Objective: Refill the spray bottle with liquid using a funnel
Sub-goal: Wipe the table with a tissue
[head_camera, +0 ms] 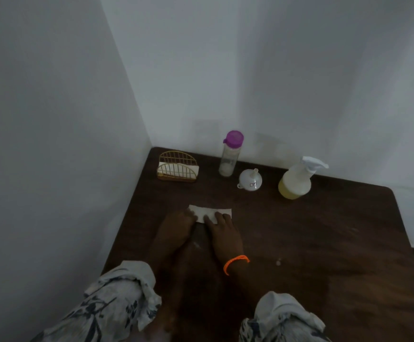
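A spray bottle [295, 180] with a white trigger head stands at the back right of the dark wooden table [324, 243], partly filled with yellowish liquid. Left of it a white funnel [250, 180] rests upside down, spout up. A clear bottle [228, 154] with a purple cap stands behind the funnel. My left hand [176, 224] and my right hand [222, 229] both press flat on a folded white paper napkin [209, 211] lying on the table in front of me.
A gold wire napkin holder [177, 166] with white napkins sits in the back left corner. White walls close the table on the left and behind. A small pale spot [278, 262] marks the table to my right.
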The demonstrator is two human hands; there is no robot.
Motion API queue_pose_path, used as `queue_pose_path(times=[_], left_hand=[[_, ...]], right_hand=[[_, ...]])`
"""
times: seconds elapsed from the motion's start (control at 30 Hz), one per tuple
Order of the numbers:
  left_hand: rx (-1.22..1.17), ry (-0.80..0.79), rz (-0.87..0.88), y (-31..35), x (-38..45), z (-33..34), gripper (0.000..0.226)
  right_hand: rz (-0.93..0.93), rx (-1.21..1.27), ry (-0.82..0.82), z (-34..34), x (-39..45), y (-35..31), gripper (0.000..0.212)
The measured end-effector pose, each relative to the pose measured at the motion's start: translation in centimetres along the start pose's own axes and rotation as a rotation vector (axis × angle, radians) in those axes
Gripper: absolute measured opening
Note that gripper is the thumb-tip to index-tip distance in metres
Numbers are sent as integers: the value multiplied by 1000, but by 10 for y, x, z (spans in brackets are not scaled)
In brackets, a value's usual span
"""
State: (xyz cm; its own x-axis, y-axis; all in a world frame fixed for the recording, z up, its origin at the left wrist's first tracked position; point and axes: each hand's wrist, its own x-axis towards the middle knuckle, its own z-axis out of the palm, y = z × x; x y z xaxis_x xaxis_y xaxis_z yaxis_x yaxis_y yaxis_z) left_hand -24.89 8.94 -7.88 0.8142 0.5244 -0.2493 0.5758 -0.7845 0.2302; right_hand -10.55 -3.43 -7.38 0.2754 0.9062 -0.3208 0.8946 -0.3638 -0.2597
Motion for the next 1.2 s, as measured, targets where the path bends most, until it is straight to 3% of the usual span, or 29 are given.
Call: queue_pose_path(times=[0.33,0.5,0.8,1.0,1.2], left_hand=[[13,-142,-163,76,-63,34,36],[20,-100,-105,117,-47,42,60],[153,-98,102,188,-14,47,67],[132,-47,191,194,-23,59,60],[124,-57,266,151,-26,46,50]], right_hand=[[-203,1,-157,2,-51,37,58],[-192,24,-134,-15,-59,77,52],[123,94,41,-10,-119,136,56],[382,174,127,22,-171,97,58],[516,193,105,33,-164,38,56]])
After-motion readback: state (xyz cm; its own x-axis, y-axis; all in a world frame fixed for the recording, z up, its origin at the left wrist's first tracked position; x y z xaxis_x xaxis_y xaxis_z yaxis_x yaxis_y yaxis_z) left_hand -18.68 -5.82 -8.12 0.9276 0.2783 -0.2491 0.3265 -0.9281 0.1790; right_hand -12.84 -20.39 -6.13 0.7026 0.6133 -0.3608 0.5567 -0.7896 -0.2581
